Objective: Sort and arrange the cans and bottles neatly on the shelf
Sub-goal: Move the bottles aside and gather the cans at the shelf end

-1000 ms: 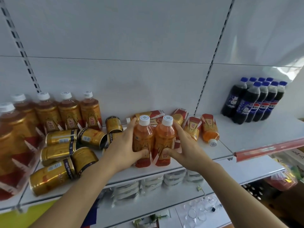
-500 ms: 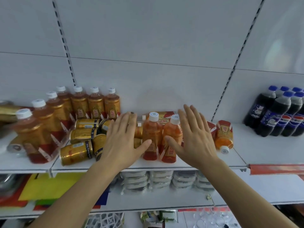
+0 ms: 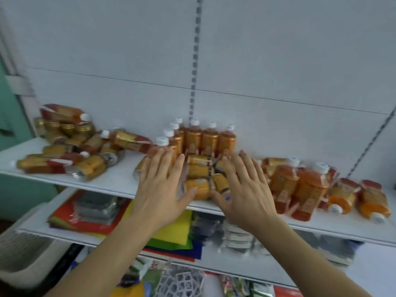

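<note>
Hovering over the shelf (image 3: 120,185), your left hand (image 3: 159,187) and right hand (image 3: 246,189) are spread flat, fingers released, flanking the toppled gold cans (image 3: 200,179); upright bottles (image 3: 201,139) stand just behind them.

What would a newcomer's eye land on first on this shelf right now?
Two open hands, the left hand and right hand, spread over a cluster of toppled gold cans at the shelf's front edge. Behind them stands a tidy row of upright tea bottles; a jumbled heap of cans and bottles lies far left.
</note>
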The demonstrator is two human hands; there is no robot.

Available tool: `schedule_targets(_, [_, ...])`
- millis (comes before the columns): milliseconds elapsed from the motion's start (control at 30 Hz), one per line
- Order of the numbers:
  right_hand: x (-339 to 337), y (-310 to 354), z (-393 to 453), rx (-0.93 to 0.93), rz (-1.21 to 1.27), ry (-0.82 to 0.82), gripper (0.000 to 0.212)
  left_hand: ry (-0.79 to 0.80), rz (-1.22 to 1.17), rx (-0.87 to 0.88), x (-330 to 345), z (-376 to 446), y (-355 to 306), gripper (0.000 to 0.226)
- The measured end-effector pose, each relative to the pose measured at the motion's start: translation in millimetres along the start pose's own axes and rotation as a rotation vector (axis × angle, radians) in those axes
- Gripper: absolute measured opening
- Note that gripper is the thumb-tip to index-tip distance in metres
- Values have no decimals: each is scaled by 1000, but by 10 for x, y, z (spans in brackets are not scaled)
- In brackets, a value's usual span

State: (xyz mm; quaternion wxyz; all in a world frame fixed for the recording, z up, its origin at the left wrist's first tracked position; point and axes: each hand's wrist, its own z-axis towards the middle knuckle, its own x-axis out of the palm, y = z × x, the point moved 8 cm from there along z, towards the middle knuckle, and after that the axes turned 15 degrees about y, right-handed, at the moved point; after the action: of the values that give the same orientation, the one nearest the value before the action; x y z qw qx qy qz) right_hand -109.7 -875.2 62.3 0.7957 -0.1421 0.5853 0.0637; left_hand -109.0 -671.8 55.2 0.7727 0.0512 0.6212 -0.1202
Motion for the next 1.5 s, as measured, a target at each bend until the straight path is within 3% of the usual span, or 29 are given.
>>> schedule_targets(400, [64, 2550, 781, -291, 92, 42, 90, -32, -28, -294, -163, -981, 2299, 91])
schedule_targets(900, [610, 3750, 2487, -371, 201, 108, 93, 82, -4, -455, 166, -364, 4302, 90])
schedule_targets(1133, [657, 4206, 3077, -330, 190, 94, 91, 214, -51, -382, 399, -79, 4976, 101])
schedule_targets(1333, [781, 4507, 3390, -206, 167, 156, 90, 494, -161, -167, 708, 80, 5342, 98])
schedule_targets(1500, [695, 4725, 3491, -86, 158, 172, 87, 494, -209, -42, 624, 133, 5465, 91])
